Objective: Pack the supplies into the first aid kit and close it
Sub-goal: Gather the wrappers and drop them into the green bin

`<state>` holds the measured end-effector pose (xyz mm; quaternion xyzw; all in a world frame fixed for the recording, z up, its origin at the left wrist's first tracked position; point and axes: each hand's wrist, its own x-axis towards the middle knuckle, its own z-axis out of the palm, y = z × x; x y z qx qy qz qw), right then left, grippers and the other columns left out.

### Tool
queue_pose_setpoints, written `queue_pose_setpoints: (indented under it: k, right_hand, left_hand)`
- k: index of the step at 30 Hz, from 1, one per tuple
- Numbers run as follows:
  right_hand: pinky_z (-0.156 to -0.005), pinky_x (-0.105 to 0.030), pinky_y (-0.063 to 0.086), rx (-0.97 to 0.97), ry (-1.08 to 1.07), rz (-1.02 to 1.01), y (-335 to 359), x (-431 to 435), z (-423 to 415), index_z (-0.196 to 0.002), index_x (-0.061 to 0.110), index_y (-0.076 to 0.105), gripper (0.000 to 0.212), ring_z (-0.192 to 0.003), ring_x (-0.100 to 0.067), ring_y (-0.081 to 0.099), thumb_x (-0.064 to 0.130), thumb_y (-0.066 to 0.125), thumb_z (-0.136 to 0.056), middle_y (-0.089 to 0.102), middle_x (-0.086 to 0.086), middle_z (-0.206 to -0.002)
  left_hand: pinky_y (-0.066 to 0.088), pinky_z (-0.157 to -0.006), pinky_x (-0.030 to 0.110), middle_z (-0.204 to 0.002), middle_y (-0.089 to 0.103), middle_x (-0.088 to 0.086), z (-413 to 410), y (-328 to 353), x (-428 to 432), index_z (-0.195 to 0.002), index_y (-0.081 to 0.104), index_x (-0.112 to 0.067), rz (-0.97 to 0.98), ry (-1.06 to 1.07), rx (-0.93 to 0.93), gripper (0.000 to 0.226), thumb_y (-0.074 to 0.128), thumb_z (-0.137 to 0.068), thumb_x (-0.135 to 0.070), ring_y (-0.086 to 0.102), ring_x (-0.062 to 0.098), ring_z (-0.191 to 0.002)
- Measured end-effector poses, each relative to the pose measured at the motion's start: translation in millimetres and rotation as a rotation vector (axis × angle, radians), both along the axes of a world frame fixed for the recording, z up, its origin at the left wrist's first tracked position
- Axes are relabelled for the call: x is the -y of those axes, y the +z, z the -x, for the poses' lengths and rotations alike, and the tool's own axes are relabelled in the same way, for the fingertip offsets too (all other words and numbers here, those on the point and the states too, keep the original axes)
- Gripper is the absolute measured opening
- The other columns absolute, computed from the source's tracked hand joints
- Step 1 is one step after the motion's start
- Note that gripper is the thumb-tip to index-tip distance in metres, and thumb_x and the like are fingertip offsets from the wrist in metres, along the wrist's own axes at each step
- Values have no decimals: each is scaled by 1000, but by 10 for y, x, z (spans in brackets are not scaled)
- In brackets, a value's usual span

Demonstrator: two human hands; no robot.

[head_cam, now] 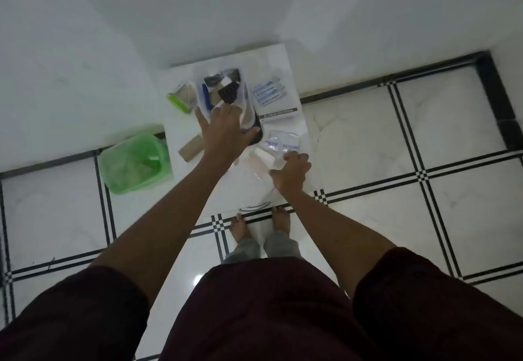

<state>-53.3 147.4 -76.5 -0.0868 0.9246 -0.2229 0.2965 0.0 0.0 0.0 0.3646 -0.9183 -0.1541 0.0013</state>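
Head view: kit is seen open on a small white table, a clear soft pouch with dark items and a blue one already inside. Left hand is laid over the near end of the kit, fingers spread and pressed down, thumb out; whether anything is pinched under them cannot be told. Right hand is curled on the edge of a clear packet at the near right of the table, just beside the kit. Packet is judged light, thin, limp and slippery; a pinch at the sealed edge is best, since the flat face gives little grip. Kit is judged floppy, so its mouth needs to be held open at the rim while things are slid in.

Still outside the kit: white tubes on the far right, a green-capped box on the left, a tan roll near the left wrist. A green bin stands on the floor beside the table.
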Motion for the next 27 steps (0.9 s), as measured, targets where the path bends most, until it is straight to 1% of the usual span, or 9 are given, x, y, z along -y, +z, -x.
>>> queue_pose_setpoints:
  k: [2,5,8,12,15,17,19,22,27]
  right_hand:
    - [-80,-29,43,-10,-67,-21,-39,60,35,-116,9,48,65,-108,-29,43,15,85,-63,42,-12,-120]
    - [-89,-28,42,-41,-94,-90,-157,110,4,-118,7,46,70,-106,-26,44,11,85,-60,44,-13,-120]
    - [-90,-30,44,-3,-130,-8,-265,109,-6,-116,5,49,58,-102,-26,51,2,77,-66,52,-14,-115]
    - [-70,-24,45,187,-237,97,-208,84,6,-98,3,63,22,-88,-22,63,1,67,-76,68,-10,-97]
    - [-73,-30,54,510,-455,130,-152,100,110,-78,4,65,11,-72,-19,61,6,75,-73,69,-11,-83]
    - [-71,-35,56,864,-597,227,-39,96,165,-71,3,60,11,-64,-17,55,0,69,-76,58,-10,-65]
    - [-76,-38,56,1058,-648,356,94,99,204,-64,3,52,19,-61,-17,49,-6,59,-80,43,-8,-52]
    - [-88,-45,54,1147,-653,453,344,149,206,-67,1,51,20,-69,-24,53,-12,52,-83,41,-10,-64]
    - [-70,-42,60,1144,-480,466,662,313,69,-76,-4,55,12,-73,-28,55,-13,54,-83,50,-17,-85]
  left_hand:
    - [0,-109,66,-113,64,7,92,-29,17,-110,61,-13,31,33,27,47,60,-81,-51,53,27,-115]
    - [2,-106,71,-95,68,4,173,-142,51,-98,66,-16,135,57,23,33,54,-87,-45,60,24,-99]
    - [2,-108,70,-82,67,3,194,-260,109,-83,66,-16,152,101,-52,24,48,-89,-30,62,23,-87]
    - [-2,-111,62,-76,67,4,172,-180,132,-76,65,-15,121,143,-89,26,44,-89,-24,62,22,-82]
    - [-1,-111,64,-78,68,4,87,-70,164,-78,65,-16,166,147,-96,25,44,-89,-25,63,22,-84]
    - [4,-111,67,-76,67,1,5,21,186,-76,65,-18,202,148,-122,23,47,-88,-26,63,21,-81]
    - [6,-110,68,-76,68,-1,-110,107,194,-75,65,-19,217,144,-162,20,50,-87,-26,63,21,-81]
    - [10,-109,68,-80,70,-2,-329,245,164,-76,66,-18,282,127,-238,16,54,-85,-22,64,20,-81]
    - [22,-104,71,-81,72,-3,-775,441,71,-76,66,-20,445,157,-346,10,60,-84,-19,66,19,-78]
